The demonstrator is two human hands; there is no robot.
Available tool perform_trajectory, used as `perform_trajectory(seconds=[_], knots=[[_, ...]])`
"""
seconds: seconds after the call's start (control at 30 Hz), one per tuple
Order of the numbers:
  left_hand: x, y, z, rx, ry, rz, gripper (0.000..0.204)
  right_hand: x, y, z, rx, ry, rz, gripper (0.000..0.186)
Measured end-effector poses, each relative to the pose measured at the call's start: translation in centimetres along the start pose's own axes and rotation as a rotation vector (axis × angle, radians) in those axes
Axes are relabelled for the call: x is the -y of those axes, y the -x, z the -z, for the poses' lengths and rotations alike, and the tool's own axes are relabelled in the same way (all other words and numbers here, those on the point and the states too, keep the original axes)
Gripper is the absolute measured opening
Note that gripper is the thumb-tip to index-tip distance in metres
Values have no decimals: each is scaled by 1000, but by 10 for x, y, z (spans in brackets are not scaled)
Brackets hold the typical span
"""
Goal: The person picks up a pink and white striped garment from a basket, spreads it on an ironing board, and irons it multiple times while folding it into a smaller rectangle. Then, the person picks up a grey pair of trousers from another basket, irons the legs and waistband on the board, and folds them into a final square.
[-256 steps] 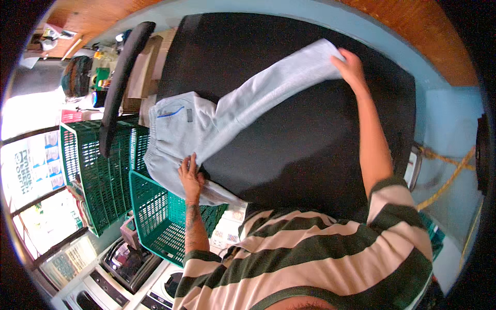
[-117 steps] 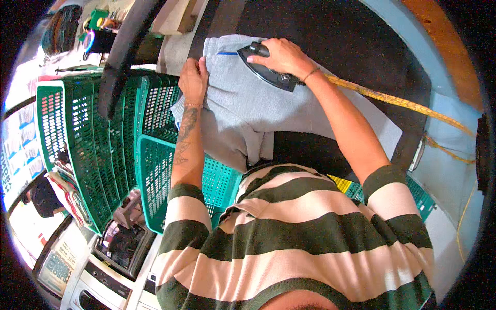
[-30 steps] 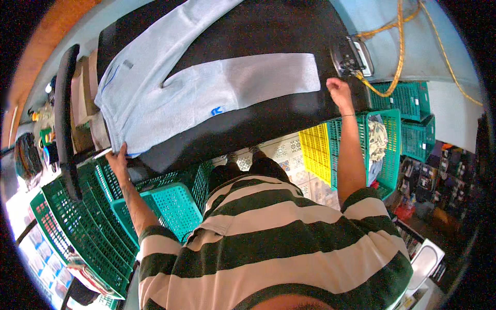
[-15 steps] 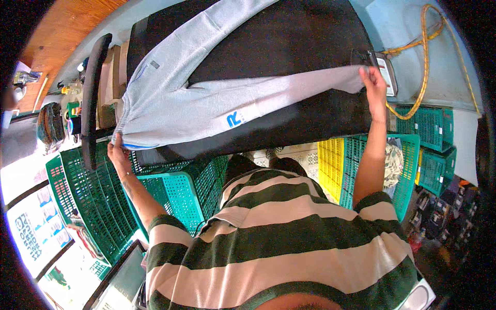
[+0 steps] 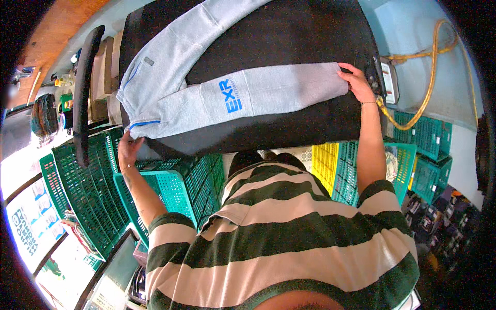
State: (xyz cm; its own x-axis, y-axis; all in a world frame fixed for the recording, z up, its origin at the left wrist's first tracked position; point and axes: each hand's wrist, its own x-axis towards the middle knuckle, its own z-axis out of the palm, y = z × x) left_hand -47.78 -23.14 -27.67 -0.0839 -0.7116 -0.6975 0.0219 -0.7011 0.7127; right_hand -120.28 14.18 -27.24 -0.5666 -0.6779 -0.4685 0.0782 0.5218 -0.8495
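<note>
Light grey sweatpants [image 5: 191,108] lie spread on a black padded table [image 5: 289,36]. The near leg stretches to the right, with a blue print facing up; the other leg runs off toward the far edge. My left hand [image 5: 128,150] pinches the near corner of the waist, by a blue-trimmed pocket. At the hem of the near leg, my right hand [image 5: 359,85] holds the cloth between thumb and fingers. The leg lies fairly flat between both hands.
Green plastic baskets [image 5: 85,181] stand below the table at the left, with a yellow crate [image 5: 324,163] and more green crates [image 5: 421,134] at the right. A narrow black padded board [image 5: 88,98] rises at the left edge. A yellow hose [image 5: 426,103] loops at the right.
The near leg has been turned so its blue print faces up fully, and it lies flatter. My right hand has come left and slightly down with the hem; my left hand has shifted slightly right.
</note>
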Motion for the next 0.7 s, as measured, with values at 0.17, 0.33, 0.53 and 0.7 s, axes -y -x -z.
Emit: perform_trajectory(seconds=[0.17, 0.33, 0.53, 0.7], knots=[[-64, 0, -3, -318, -242, -332, 25, 97, -18, 33, -107, 103, 140, 44], [-95, 31, 8, -264, -228, -684, 30, 147, 18, 63, -118, 27, 158, 45], [5, 32, 7, -533, -298, -229, 29, 41, 59, 12, -324, -225, -78, 46], [61, 41, 27, -527, -485, -332, 40, -44, 86, 15, -161, -26, -255, 23]])
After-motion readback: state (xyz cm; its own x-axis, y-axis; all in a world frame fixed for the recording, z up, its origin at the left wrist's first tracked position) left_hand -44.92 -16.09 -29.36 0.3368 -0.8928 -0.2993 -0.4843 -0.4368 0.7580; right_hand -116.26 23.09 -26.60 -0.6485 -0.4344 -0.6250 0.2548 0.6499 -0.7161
